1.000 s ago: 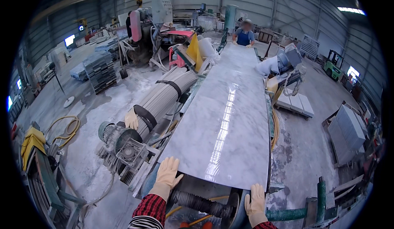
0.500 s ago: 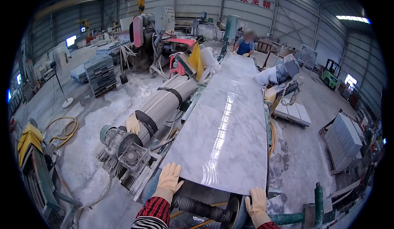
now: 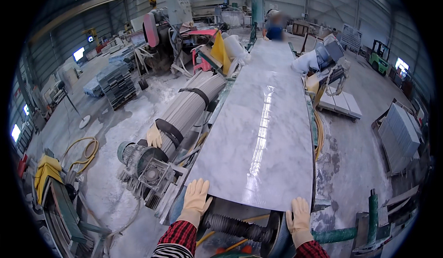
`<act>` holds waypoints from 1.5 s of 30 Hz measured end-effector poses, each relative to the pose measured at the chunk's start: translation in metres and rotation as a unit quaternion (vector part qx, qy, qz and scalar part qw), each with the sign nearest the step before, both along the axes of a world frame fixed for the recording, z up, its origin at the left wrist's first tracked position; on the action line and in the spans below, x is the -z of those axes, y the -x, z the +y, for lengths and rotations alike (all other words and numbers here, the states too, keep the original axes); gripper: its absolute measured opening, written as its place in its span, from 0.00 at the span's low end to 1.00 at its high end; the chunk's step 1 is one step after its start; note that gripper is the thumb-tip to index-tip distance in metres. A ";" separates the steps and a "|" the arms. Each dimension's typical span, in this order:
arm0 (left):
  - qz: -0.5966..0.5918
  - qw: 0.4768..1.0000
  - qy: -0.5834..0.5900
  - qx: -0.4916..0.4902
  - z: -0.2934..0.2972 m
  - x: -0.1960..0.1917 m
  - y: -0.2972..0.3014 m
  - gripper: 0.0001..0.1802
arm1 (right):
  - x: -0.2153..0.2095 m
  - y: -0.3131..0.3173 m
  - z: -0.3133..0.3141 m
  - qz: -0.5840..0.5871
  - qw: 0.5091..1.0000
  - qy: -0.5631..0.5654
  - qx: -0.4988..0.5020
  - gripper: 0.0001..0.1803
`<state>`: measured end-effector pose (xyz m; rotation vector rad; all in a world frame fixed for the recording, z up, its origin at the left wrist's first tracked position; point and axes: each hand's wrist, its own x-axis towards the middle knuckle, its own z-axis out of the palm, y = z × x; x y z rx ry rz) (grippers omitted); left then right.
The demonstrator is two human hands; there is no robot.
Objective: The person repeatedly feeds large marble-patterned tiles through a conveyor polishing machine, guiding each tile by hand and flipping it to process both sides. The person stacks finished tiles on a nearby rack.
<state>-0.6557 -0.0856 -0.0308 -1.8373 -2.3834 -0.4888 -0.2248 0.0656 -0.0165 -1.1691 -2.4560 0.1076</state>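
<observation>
Left hand: the gloved left hand (image 3: 195, 201) lies palm down at the slab's near left corner, fingers straight and thumb spread apart from them, clamped on nothing.
Right hand: the gloved right hand (image 3: 299, 218) is at the near right corner, its fingers extended and uncurled; whether its fingertips press on the stone cannot be told.
Marble slab: the polished white-and-grey marble slab (image 3: 233, 151) lies flat between and ahead of both hands, running far forward from them, with a bright streak of reflected light along it.
Sleeves: a red-and-black plaid sleeve (image 3: 181, 234) covers the left forearm, with striped cloth below it.
Roller: a dark, ridged roller (image 3: 237, 227) spans the gap between the hands, below the slab's near edge.
Motor: a dusty electric motor (image 3: 134, 156) stands left of the left hand and a little beyond it.
Spare glove: a cream glove (image 3: 153, 137) rests ahead and left of the left hand, against a black-banded, ribbed grey cylinder (image 3: 187, 105).
Co-worker: a person in blue (image 3: 275, 32) stands far ahead of both hands, at the slab's opposite end.
Green post: an upright green post (image 3: 373, 216) stands to the right of the right hand.
</observation>
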 end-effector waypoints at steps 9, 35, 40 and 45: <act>-0.006 1.000 -0.008 0.000 -0.003 0.004 0.002 0.46 | 0.004 -0.002 0.000 0.005 1.000 -0.006 0.003 0.28; -0.015 0.999 -0.030 0.004 -0.012 0.013 0.004 0.44 | 0.003 -0.004 -0.009 0.017 1.000 0.004 0.009 0.25; -0.017 1.000 -0.019 -0.002 -0.014 0.008 0.001 0.44 | -0.002 -0.002 -0.011 0.011 1.000 0.003 0.010 0.24; -0.019 1.000 -0.018 -0.002 -0.015 0.009 0.001 0.44 | -0.004 -0.001 -0.013 0.017 1.000 -0.008 0.005 0.22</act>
